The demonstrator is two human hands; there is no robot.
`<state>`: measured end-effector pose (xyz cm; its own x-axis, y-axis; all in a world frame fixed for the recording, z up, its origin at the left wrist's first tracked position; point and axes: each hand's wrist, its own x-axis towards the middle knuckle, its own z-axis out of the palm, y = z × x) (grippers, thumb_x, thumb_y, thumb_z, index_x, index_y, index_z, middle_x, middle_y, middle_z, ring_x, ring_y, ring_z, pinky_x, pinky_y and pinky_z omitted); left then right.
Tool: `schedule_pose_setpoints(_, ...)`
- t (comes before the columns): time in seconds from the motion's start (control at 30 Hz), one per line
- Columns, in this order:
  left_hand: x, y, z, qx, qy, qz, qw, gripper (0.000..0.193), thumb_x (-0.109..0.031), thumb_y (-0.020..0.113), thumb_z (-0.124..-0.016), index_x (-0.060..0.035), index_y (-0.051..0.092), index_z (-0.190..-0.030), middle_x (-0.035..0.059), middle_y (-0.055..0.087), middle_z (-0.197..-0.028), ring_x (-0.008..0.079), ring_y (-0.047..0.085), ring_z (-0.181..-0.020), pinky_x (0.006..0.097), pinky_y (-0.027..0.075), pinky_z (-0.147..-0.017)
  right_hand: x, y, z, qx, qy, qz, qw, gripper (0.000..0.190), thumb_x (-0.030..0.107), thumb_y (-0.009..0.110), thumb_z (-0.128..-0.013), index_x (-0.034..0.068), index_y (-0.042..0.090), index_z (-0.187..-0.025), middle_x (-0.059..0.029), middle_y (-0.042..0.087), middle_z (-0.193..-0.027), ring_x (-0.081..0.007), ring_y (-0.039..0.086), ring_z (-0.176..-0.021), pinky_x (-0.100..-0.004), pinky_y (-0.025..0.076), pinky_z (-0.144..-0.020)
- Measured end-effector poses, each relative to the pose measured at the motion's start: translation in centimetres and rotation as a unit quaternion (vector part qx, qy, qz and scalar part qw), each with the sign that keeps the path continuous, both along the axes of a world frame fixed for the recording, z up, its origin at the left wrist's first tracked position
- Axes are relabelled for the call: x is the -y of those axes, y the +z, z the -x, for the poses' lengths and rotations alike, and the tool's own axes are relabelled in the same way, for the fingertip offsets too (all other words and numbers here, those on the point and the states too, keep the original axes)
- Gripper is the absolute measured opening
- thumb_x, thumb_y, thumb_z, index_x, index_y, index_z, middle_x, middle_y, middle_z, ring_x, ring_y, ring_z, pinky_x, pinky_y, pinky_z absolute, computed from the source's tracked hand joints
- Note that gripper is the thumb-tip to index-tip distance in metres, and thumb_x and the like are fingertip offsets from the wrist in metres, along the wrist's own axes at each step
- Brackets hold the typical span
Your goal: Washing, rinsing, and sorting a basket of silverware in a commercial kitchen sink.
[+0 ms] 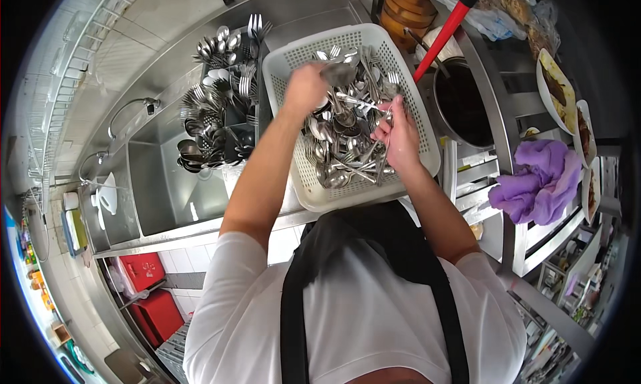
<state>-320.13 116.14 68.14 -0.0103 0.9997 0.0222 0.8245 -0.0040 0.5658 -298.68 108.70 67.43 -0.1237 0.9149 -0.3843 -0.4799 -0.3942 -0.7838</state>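
A white perforated plastic basket (313,196) in front of me holds a jumbled heap of metal forks and spoons (345,129). Over its left side is my left hand (305,88), blurred by motion. At its fingers is a wide spoon (338,75), also blurred, which it appears to grip. My right hand (400,134) is above the basket's right side, fingers curled around a few thin pieces of cutlery (384,151); their exact kind is partly hidden. Left of the basket, a dark divided holder (231,109) is packed with upright spoons and forks.
A steel sink (165,199) with a curved faucet (117,114) lies to the left. Right of the basket are a deep pot (463,101) of dark liquid and a slanting red pole (443,36). Farther right sit a purple cloth (541,181) and plates with food remains (557,91).
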Motion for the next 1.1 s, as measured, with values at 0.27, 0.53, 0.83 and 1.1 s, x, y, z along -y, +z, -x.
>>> schedule_pose_setpoints(0.27, -1.4, -0.8, 3.5, -0.231, 0.019, 0.078, 0.97, 0.021, -0.008, 0.054, -0.079, -0.0003, 0.068, -0.093, 0.018, 0.069, -0.1, 0.0355, 0.066, -0.094, 0.0437, 0.053, -0.081, -0.4, 1.4, 0.4, -0.091, 0.017, -0.069, 0.993, 0.025, 0.026, 0.059, -0.095, 0.001, 0.063, -0.096, -0.0021, 0.057, -0.07, -0.0106, 0.049, -0.058, -0.0257, 0.04, -0.06)
schedule_pose_setpoints(0.53, 4.9, 14.0, -0.6, -0.051, -0.114, -0.08, 0.989, 0.014, -0.008, 0.062, -0.077, -0.0065, 0.069, -0.09, 0.0158, 0.068, -0.081, 0.0322, 0.067, -0.079, 0.0403, 0.053, -0.072, -2.1, 6.8, 2.2, 0.185, 0.119, -0.333, 0.917, 0.035, 0.022, 0.046, -0.102, -0.005, 0.058, -0.121, -0.0092, 0.064, -0.116, -0.0137, 0.056, -0.112, -0.0271, 0.041, -0.1)
schedule_pose_setpoints(0.83, 6.7, 1.7, 2.1, 0.042, -0.152, 0.029, 0.987, 0.021, -0.006, 0.065, -0.079, -0.0007, 0.066, -0.1, 0.0133, 0.069, -0.094, 0.0226, 0.066, -0.088, 0.0364, 0.052, -0.078, -0.8, 1.0, 3.9, -0.073, 0.054, -0.009, 0.996, 0.019, 0.024, 0.059, -0.095, 0.006, 0.06, -0.088, 0.0042, 0.043, -0.064, -0.0061, 0.032, -0.05, -0.0234, 0.029, -0.049)
schedule_pose_setpoints(1.1, 8.4, 1.1, 1.9, -0.2, -0.121, -0.087, 0.968, 0.011, -0.013, 0.06, -0.076, -0.003, 0.064, -0.074, 0.0157, 0.067, -0.081, 0.0307, 0.066, -0.082, 0.042, 0.052, -0.074, -1.8, 1.7, -0.1, -0.094, 0.028, -0.05, 0.994, 0.035, 0.027, 0.054, -0.097, -0.008, 0.059, -0.101, -0.0137, 0.064, -0.088, -0.0274, 0.064, -0.094, -0.0442, 0.05, -0.093)
